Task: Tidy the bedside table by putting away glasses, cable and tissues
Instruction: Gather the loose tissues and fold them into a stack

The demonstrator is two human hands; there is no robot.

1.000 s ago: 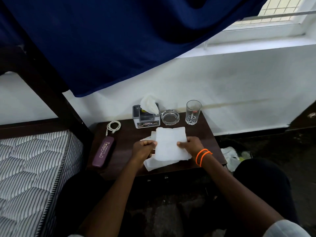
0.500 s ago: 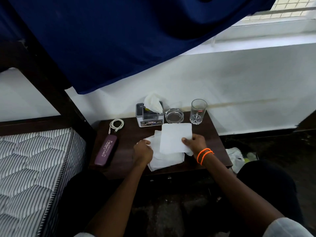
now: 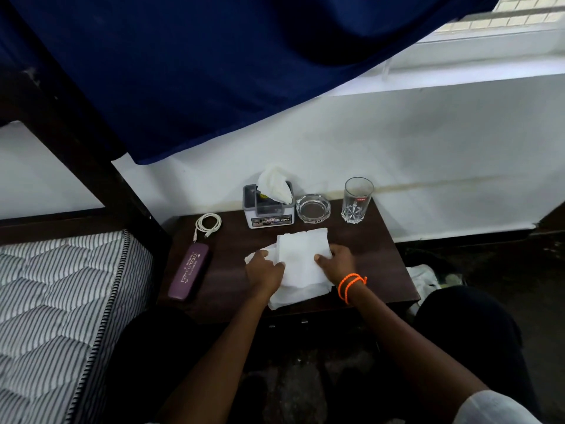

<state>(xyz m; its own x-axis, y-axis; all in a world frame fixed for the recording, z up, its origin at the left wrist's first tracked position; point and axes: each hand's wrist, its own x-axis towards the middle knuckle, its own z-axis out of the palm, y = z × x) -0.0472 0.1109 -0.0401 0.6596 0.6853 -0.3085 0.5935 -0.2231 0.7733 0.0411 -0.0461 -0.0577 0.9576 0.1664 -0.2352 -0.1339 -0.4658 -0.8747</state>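
A stack of loose white tissues point(image 3: 301, 257) lies in the middle of the dark wooden bedside table point(image 3: 367, 255). My left hand point(image 3: 264, 270) presses on the stack's left edge and my right hand point(image 3: 336, 260) pinches its right edge. A grey tissue box point(image 3: 269, 214) with a tissue poking out stands at the back. A coiled white cable point(image 3: 208, 223) lies at the back left. In front of it rests a closed purple glasses case point(image 3: 189, 270).
A glass ashtray point(image 3: 313, 208) and a drinking glass point(image 3: 357, 199) stand at the back right. A striped mattress point(image 3: 55, 301) lies to the left, with a dark bed post point(image 3: 91, 154) and a blue curtain point(image 3: 244, 56) overhead. A crumpled bag point(image 3: 425, 280) sits on the floor at the right.
The top tissue, held up by both hands a second ago, now lies flat on the stack. Both hands have come down onto the tissues.
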